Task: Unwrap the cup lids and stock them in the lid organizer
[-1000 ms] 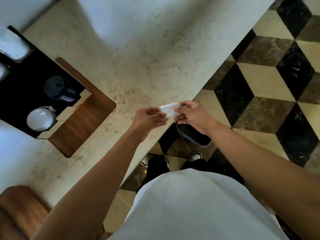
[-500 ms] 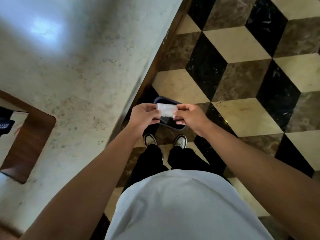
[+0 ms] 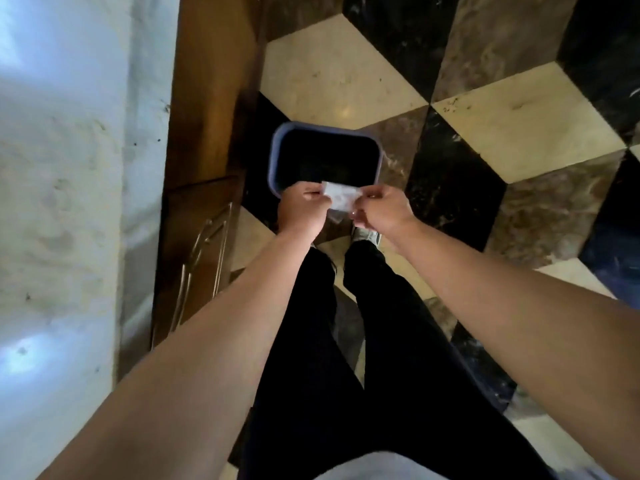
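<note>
A crumpled clear plastic wrapper (image 3: 341,196) is pinched between both of my hands. My left hand (image 3: 302,211) grips its left end and my right hand (image 3: 382,209) grips its right end. They hold it over the near rim of a blue-grey waste bin (image 3: 273,157) with a dark inside that stands on the floor. No cup lids and no lid organizer are in view.
The pale stone counter (image 3: 62,202) runs down the left, with its brown wooden cabinet front (image 3: 207,98) and a metal drawer handle (image 3: 201,258) below. The floor (image 3: 502,126) is cream, brown and black tiles. My legs and shoes stand just behind the bin.
My view has swung from the counter and lid organizer down to the floor. Both hands, still holding the wrapper, have moved off the counter's edge to over the waste bin.
</note>
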Tool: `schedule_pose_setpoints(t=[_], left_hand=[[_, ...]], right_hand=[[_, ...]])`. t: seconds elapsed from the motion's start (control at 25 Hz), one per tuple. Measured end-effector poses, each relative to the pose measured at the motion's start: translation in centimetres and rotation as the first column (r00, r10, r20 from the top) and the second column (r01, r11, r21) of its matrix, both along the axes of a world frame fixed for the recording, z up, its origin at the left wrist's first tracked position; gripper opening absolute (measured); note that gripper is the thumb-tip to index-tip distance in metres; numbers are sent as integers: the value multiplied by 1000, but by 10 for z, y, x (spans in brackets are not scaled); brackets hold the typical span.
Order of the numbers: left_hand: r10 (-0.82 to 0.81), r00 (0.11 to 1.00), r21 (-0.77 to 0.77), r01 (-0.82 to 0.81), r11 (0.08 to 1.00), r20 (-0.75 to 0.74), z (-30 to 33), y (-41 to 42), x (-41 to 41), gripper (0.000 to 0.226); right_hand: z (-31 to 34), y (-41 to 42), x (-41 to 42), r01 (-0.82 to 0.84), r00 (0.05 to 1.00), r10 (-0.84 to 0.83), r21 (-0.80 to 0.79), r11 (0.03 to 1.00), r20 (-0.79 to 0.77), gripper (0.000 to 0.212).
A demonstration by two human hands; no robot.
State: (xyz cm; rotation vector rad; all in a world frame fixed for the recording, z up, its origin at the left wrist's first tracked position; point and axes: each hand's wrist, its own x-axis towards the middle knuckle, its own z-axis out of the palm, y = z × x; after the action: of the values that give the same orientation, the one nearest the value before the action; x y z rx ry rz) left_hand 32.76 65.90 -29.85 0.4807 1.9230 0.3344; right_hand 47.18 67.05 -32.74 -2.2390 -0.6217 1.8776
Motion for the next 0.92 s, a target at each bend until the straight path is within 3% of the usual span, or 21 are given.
schedule_pose_setpoints(t=[0.2, 0.44, 0.52, 0.76, 0.92], left_hand=[[1, 997, 22, 1, 1000, -71, -132, 21, -14, 24], [-135, 983, -7, 135, 991, -121, -256, 43, -33, 24], [-157, 983, -13, 156, 988, -100, -286, 38, -32, 16], [-159, 987, -23, 159, 987, -36, -319, 34, -33, 11], [-172, 984, 0, 172, 985, -44, -290, 42, -39, 20]], right_hand=[[-125, 28, -22, -42, 999, 41, 32, 999, 11, 23], [-252, 49, -40, -122, 992, 122, -8, 992, 20, 32], [-278, 49, -41, -117, 993, 118, -37, 992, 16, 17], [-303, 45, -33, -155, 988, 156, -62, 986, 6, 3], [-276, 47, -24, -165, 985, 168, -61, 984, 43, 31]])
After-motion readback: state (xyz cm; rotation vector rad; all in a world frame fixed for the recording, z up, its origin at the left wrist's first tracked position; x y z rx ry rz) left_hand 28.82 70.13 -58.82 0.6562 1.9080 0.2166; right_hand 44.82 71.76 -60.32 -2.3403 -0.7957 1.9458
